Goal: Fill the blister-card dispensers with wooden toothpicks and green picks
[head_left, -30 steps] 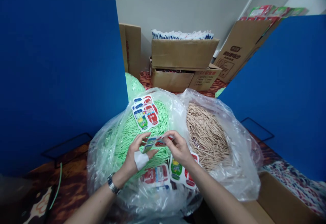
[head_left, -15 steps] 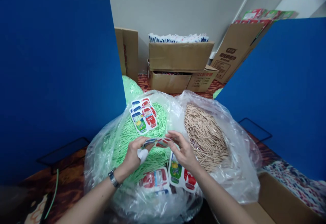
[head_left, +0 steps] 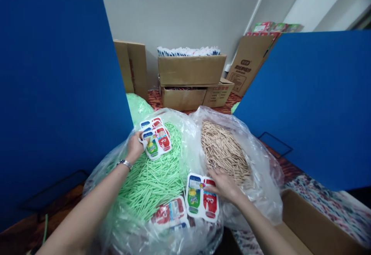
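My left hand [head_left: 135, 145], with a white wrap or scrap at a finger, grips the left edge of a printed bottle-shaped card pack [head_left: 157, 142]. This pack lies over similar overlapping packs [head_left: 150, 122] on thin green sticks [head_left: 150, 183] in a clear plastic bag. My right hand [head_left: 225, 185], fingers apart, is at the right edge of another card pack [head_left: 202, 198] with a green and a red bottle. Whether its thumb touches that pack I cannot tell. Beside it, a further pack [head_left: 171, 211] lies face down or turned.
Tan sticks [head_left: 223, 147] fill a second clear bag on the right. Blue panels [head_left: 58, 54] [head_left: 313, 104] flank both sides. Stacked cardboard boxes [head_left: 188, 70] stand at the back; an open carton [head_left: 315, 224] sits front right.
The pack held between both hands has gone with my left hand onto the upper-left pile. My right hand has let go of it and moved right and down. The view has shifted.
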`<move>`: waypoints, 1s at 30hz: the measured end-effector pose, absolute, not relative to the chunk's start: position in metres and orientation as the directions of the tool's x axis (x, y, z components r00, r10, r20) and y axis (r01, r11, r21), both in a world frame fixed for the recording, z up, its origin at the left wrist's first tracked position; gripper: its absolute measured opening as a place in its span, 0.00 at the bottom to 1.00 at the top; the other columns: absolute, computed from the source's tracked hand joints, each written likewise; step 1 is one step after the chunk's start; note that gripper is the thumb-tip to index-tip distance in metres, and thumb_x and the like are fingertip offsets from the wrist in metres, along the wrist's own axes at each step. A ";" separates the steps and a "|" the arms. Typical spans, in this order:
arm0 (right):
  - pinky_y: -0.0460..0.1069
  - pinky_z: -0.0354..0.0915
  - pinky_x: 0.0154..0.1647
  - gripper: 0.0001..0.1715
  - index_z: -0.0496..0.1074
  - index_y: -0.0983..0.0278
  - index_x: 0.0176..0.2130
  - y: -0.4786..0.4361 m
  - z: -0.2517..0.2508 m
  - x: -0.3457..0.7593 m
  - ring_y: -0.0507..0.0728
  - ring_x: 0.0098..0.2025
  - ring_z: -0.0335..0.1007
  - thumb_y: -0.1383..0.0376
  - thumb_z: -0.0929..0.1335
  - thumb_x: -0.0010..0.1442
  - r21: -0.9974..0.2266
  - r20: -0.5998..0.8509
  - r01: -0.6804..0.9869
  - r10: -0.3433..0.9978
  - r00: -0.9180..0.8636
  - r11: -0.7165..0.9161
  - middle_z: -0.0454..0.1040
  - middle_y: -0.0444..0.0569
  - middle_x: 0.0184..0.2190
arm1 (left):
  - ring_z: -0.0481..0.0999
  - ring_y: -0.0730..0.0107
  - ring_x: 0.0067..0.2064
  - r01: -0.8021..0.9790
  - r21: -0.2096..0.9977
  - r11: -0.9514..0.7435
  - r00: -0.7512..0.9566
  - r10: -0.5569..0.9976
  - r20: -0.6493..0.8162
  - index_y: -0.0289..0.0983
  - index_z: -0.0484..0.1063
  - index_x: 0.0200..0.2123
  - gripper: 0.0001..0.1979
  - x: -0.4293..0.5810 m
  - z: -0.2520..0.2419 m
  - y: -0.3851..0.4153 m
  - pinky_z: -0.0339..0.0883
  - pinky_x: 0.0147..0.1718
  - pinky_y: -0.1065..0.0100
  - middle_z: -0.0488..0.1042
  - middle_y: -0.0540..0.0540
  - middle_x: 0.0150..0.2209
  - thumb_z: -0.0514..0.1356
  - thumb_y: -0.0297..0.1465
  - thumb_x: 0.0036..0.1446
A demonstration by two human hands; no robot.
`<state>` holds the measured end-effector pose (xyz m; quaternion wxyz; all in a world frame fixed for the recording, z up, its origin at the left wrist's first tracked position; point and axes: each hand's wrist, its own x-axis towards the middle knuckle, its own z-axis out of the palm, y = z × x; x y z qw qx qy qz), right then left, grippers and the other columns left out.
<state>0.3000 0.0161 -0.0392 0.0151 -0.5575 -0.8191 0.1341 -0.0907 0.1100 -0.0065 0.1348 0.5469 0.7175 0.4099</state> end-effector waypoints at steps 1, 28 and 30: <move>0.52 0.63 0.39 0.19 0.70 0.62 0.40 0.018 -0.042 0.301 0.62 0.41 0.69 0.53 0.70 0.52 -0.284 -0.134 0.897 0.913 -0.386 0.337 0.73 0.52 0.39 | 0.75 0.59 0.33 0.693 0.718 0.069 -0.361 0.895 0.263 0.29 0.71 0.46 0.23 -0.091 -0.006 0.108 0.66 0.32 0.65 0.77 0.40 0.34 0.64 0.35 0.47; 0.48 0.61 0.38 0.22 0.68 0.61 0.45 0.021 -0.036 0.311 0.58 0.42 0.70 0.50 0.69 0.56 -0.374 -0.020 0.857 0.921 -0.390 0.354 0.74 0.51 0.42 | 0.76 0.59 0.44 0.367 0.886 -0.285 0.336 0.928 0.159 0.38 0.70 0.49 0.18 0.058 -0.047 -0.035 0.72 0.41 0.58 0.74 0.39 0.46 0.61 0.36 0.56; 0.47 0.61 0.36 0.18 0.69 0.61 0.42 0.024 -0.047 0.311 0.57 0.39 0.70 0.52 0.68 0.57 -0.378 -0.068 0.872 0.930 -0.362 0.312 0.75 0.49 0.39 | 0.76 0.59 0.43 0.358 0.889 -0.285 0.346 0.925 0.158 0.38 0.70 0.49 0.18 0.057 -0.048 -0.035 0.72 0.40 0.59 0.74 0.39 0.46 0.61 0.36 0.56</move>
